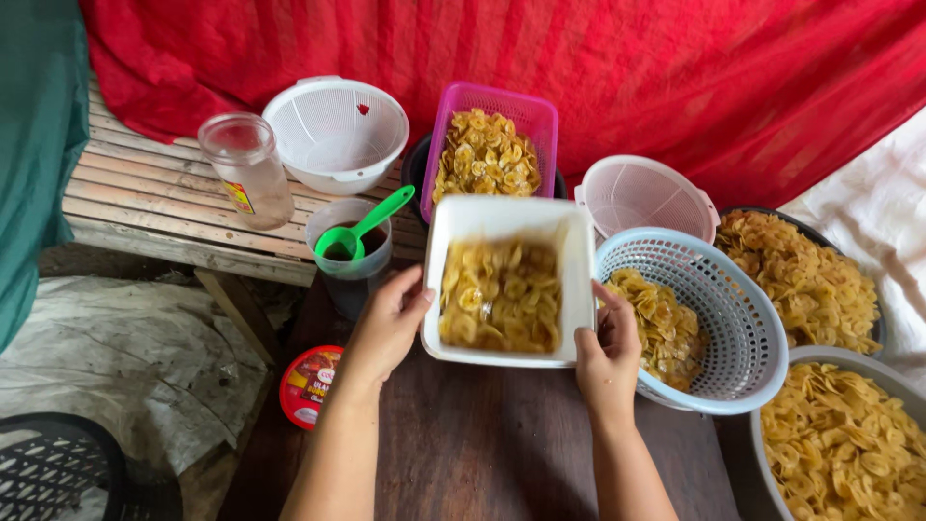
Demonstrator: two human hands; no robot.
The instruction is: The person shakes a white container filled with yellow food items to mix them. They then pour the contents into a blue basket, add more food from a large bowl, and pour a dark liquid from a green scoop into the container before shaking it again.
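Over the dark table (pixel 482 434) | both hands, left hand (pixel 386 323) and right hand (pixel 608 352), grip white tub (pixel 579 270) (chips inside)

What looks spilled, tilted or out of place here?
Nothing is spilled. Both hands, left and right, hold the white tub of chips, which looks blurred. A red lid lies apart beside the table.

white tub (pixel 508 220), yellow chips (pixel 500 294); purple basket (pixel 492 101); pale blue lattice basket (pixel 733 318); green scoop (pixel 362 232); red cloth (pixel 627 68); dark brown surface (pixel 482 434).

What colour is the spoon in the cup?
Bright green spoon, clearest in the head view.
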